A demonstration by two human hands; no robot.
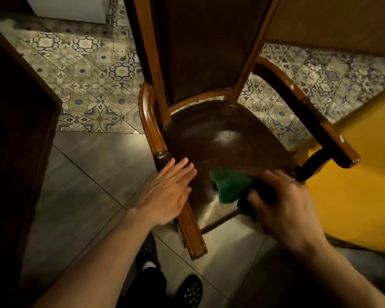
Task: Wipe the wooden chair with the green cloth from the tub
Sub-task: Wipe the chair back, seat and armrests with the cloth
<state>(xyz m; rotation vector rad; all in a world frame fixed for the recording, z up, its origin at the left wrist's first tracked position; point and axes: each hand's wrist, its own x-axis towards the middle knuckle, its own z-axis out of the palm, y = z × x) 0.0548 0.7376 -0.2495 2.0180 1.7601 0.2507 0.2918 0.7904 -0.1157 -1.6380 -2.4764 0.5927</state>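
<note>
The wooden chair (220, 138) stands in front of me, with a dark brown seat, a tall padded back and curved armrests. My right hand (285, 203) presses the bunched green cloth (230, 185) onto the front part of the seat; the hand is blurred. My left hand (167, 192) lies flat, fingers together, on the chair's left armrest where it meets the seat's front edge. The tub is not in view.
A yellow cushioned seat (353, 196) sits close on the right, under the chair's right armrest (333, 134). Dark wooden furniture (16, 130) fills the left side. Patterned floor tiles (93, 81) lie behind, plain tiles near my feet (189, 290).
</note>
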